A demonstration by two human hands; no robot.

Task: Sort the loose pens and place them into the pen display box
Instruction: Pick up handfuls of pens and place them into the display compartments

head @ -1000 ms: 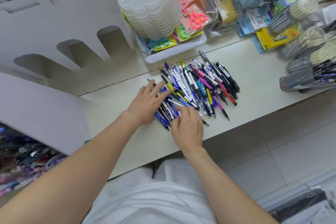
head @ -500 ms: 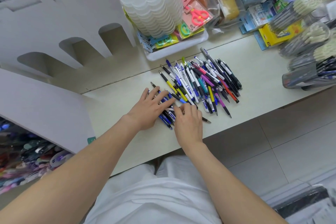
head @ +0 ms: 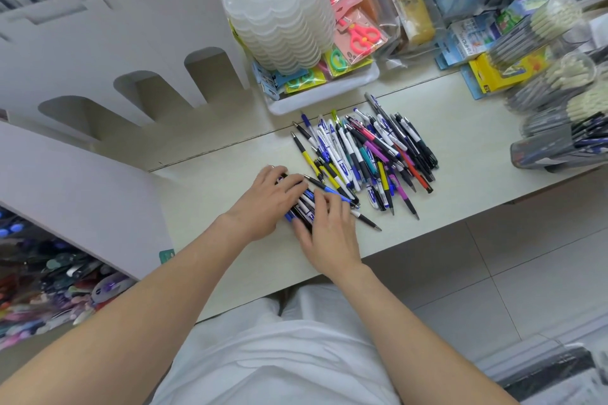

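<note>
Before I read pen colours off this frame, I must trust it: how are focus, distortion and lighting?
Head view: the loose pen pile is fairly sharp mid-frame; the pen tubs at the right edge are soft; wide-angle bending bows the table edge; lighting is even, no strong glare, with only faint shadow beneath the left hand and right hand.

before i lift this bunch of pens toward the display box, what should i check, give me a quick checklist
1. Both hands on the bunch: the left hand and right hand rest on the blue and black bunch. Ok.
2. Fingers wrapped round it: the left fingers lie flat on top; the right is unclear. Cannot tell.
3. Bunch parted from the main pile: a couple of pens bridge the gap. Not ok.
4. No stragglers: a black pen juts out beside the right hand. Not ok.
5. Slots of the display box free: insides mostly hidden. Cannot tell.
</note>
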